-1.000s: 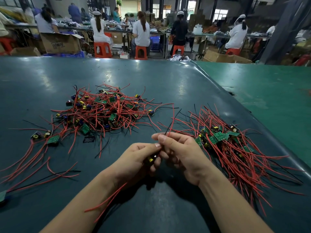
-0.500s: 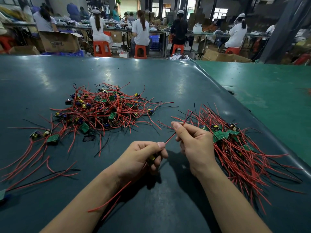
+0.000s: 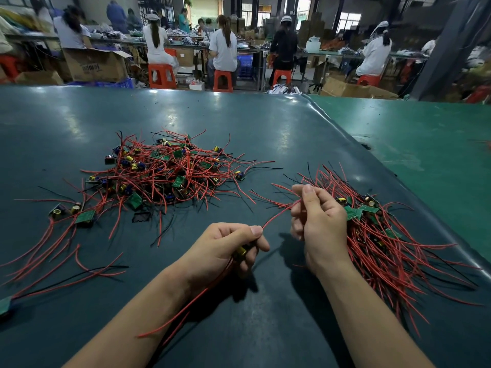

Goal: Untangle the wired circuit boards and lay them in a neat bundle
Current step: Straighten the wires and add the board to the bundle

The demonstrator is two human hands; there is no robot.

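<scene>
Left hand (image 3: 225, 245) grips one small circuit board (image 3: 242, 251), fingers curled round it, low over the desk (image 3: 239, 115). Right hand (image 3: 318, 221) pinches that board's red wire (image 3: 276, 216) farther along. Wire runs taut between the hands, long axis from lower left up to the right. Other leads trail back under the left forearm.

Judgement: unit is light; wire soft and springy, prone to snagging; solder joints likely fragile. Hold by the board body, not by pulling leads.

Tangled pile (image 3: 159, 171) lies left of centre; sorted bundle (image 3: 380, 235) lies just beside the right hand, wires fanning toward the near right.
</scene>
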